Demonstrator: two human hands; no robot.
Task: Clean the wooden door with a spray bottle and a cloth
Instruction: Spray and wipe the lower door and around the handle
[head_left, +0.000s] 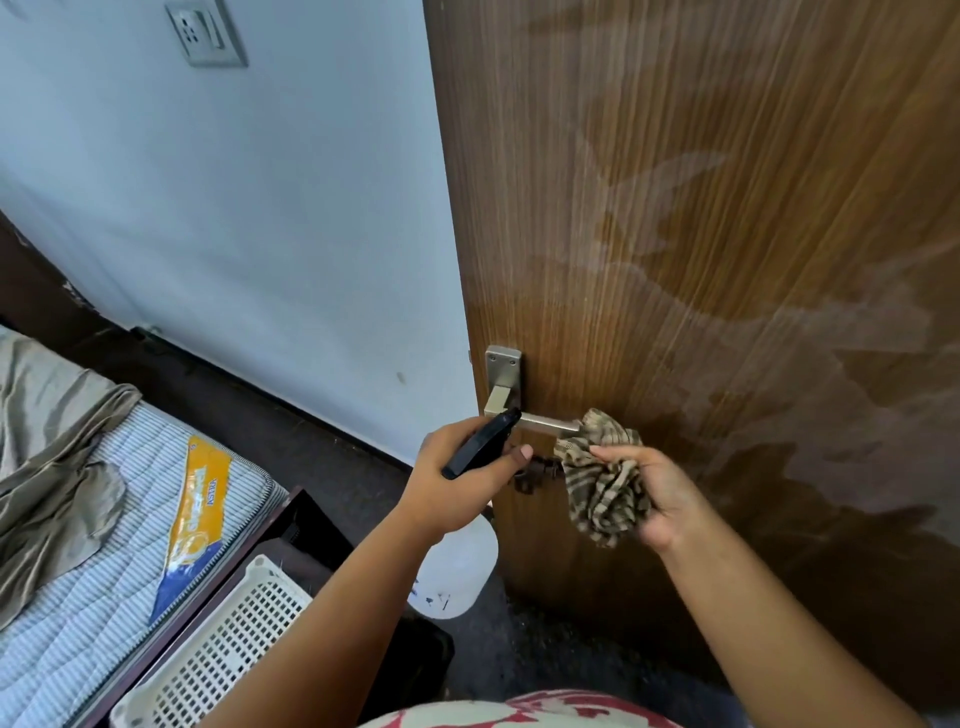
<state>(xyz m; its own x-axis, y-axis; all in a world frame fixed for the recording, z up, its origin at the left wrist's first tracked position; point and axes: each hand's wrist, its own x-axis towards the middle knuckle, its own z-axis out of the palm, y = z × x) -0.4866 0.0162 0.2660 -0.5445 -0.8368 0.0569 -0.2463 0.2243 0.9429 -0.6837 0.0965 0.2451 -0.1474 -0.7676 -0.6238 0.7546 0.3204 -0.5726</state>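
Observation:
The wooden door (701, 234) fills the right half of the view, with wet, darker patches across its middle and lower face. My left hand (457, 483) grips the spray bottle (457, 566) by its black trigger head, the nozzle pointing at the metal lever handle (540, 423); the white bottle body hangs below my wrist. My right hand (660, 499) holds a bunched brown-and-beige striped cloth (605, 488), whose top touches the tip of the lever handle.
A pale blue wall (260, 234) with a socket plate (208, 31) stands left of the door. Lower left is a bed with a striped mattress (78, 597) and a grey sheet. A white perforated basket (228, 644) sits on the dark floor beside it.

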